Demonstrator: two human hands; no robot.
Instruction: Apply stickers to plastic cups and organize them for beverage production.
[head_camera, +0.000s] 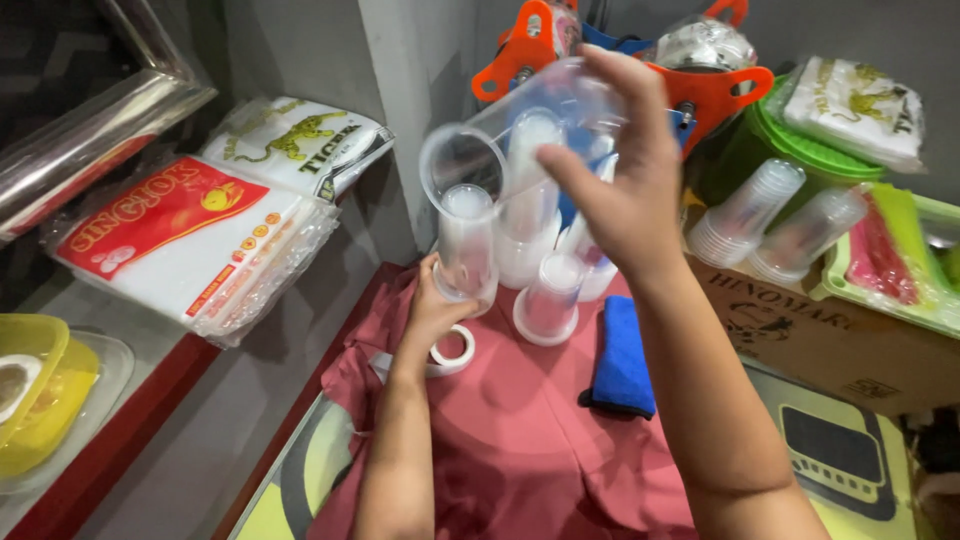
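A red cloth (500, 440) is covering the desk nearest the camera, with a folded blue cloth (620, 360) lying on it to the right and a small roll of white tape (455, 352) sitting just beside the left hand (432, 310). That left hand is wrapping its fingers around the base of a stack of clear plastic cups (467, 245) standing upside down on the red cloth. Just right of it a single inverted cup (548, 300) is standing alone, and behind both, more inverted cup stacks (528, 200) are crowding together — how many is hard to make out through the clear plastic. The right hand (625, 190) is raised above them, gripping a clear plastic tumbler (510, 130) tilted on its side with its open mouth facing left; it is looking empty.

Further right, a cardboard box (830, 340) is carrying two sleeves of nested cups (780, 215) lying tilted, beside a green tray (900, 270) holding red packets (cut off at the frame edge). To the left, a yellow lidded container (35, 390) is sitting partly out of view, with bagged white packs (200, 240) stacked behind it. At the back, orange-handled ware (700, 80) and a green tub (760, 150) are standing — their contents are hidden.
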